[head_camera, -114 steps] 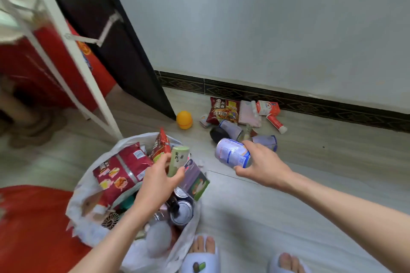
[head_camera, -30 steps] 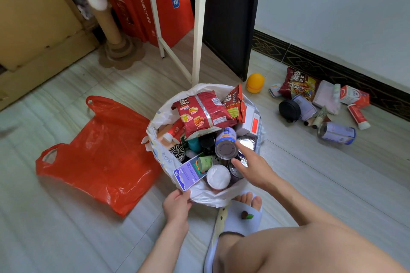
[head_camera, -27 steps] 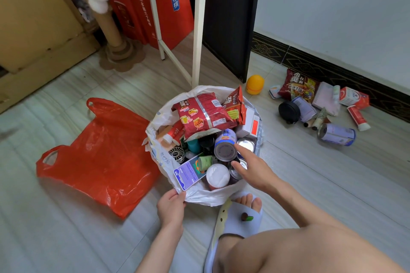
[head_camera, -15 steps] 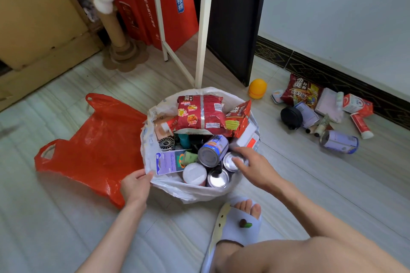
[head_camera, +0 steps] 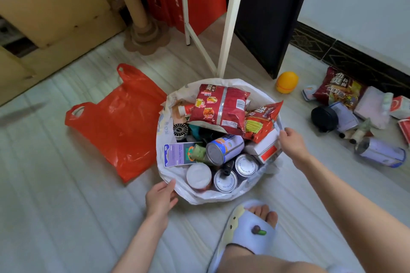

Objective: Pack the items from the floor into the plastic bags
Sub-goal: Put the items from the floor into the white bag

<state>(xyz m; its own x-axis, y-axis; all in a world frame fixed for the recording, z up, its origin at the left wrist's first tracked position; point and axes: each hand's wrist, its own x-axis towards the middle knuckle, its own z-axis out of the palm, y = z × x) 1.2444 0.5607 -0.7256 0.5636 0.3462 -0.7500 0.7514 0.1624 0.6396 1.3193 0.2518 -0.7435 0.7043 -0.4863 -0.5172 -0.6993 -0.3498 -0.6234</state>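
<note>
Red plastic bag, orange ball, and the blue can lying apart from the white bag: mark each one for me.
Red plastic bag [head_camera: 119, 124], head view, on the flat middle of the bag.
Orange ball [head_camera: 286, 82], head view, on its rounded side.
Blue can [head_camera: 382, 154], head view, on its label side.

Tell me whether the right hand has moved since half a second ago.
Yes. The right hand left the cans and now grips the white bag rim nearer the floor items.

A white rack leg [head_camera: 230, 17] stands by a dark door [head_camera: 268, 6] and what looks like a cardboard post [head_camera: 137, 6]
</note>
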